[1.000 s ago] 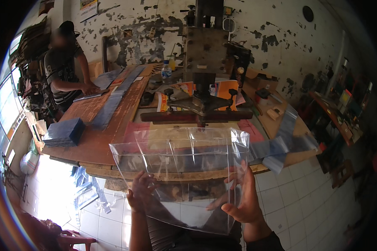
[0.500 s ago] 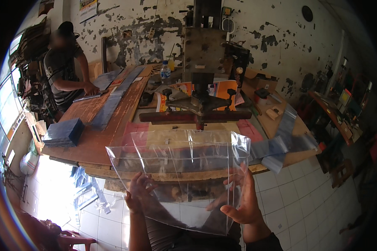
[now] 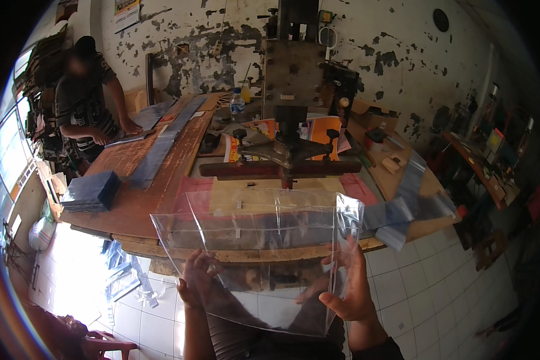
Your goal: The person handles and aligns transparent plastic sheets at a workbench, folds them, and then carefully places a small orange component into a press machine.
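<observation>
A large clear plastic bag (image 3: 264, 264) with welded seams hangs spread between my two hands, in front of the table's near edge. My left hand (image 3: 194, 276) holds its left side, with the fingers showing through the film. At the right side, my right hand (image 3: 354, 291) holds the bag with the thumb toward me and the fingers curved along the edge. The film is see-through, so the exact contact of some fingertips is hard to make out. Just beyond the bag stands a heavy press with a dark horizontal bar (image 3: 276, 170) above a yellow and pink work surface (image 3: 210, 206).
On the brown table (image 3: 180, 144) lie a stack of bluish plastic sheets (image 3: 91, 191) and long plastic strips. More clear plastic pieces (image 3: 402, 210) lie right of the press. A bottle (image 3: 237, 105) stands behind. At the far left a co-worker (image 3: 87, 99) handles sheets. Plastic scraps (image 3: 123, 273) litter the tiled floor.
The bag has shifted very slightly downward, and its upper right corner has tilted a little to the right. My hands keep nearly the same hold. The co-worker has moved back slightly to the left.
</observation>
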Tool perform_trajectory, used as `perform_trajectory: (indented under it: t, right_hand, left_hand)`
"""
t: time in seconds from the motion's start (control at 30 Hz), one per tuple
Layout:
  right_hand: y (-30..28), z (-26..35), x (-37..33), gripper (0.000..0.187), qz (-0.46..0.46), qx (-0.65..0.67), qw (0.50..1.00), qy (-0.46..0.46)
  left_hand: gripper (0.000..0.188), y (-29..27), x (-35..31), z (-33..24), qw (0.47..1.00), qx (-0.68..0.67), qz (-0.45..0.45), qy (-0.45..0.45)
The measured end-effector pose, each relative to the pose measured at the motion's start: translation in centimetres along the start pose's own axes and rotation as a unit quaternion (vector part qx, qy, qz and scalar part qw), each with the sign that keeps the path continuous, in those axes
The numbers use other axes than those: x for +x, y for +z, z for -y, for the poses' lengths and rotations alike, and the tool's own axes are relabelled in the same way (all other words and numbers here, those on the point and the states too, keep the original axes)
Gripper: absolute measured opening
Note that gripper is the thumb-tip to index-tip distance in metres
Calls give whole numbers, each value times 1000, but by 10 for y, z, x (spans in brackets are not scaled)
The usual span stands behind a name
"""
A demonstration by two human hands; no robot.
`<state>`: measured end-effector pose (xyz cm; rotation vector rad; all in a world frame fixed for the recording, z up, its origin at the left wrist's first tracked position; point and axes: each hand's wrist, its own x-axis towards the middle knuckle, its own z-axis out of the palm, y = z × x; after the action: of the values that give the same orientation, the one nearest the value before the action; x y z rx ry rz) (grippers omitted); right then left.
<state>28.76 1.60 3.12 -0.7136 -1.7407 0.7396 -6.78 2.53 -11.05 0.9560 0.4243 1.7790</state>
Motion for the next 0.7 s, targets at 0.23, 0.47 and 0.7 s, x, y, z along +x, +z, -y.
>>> perform_trajectory:
  t: [0.23, 0.47, 0.7]
  right_hand:
    - [3, -32, -4, 96, -103, 89, 990, 32]
    - [4, -94, -63, 83, -147, 176, 964, 134]
    - [24, -148, -128, 72, -95, 144, 942, 289]
  left_hand:
    - [72, 17, -5, -9, 995, 5, -79, -58]
    - [18, 84, -14, -36, 986, 115, -97, -75]
    - [11, 126, 18, -59, 972, 216, -3, -90]
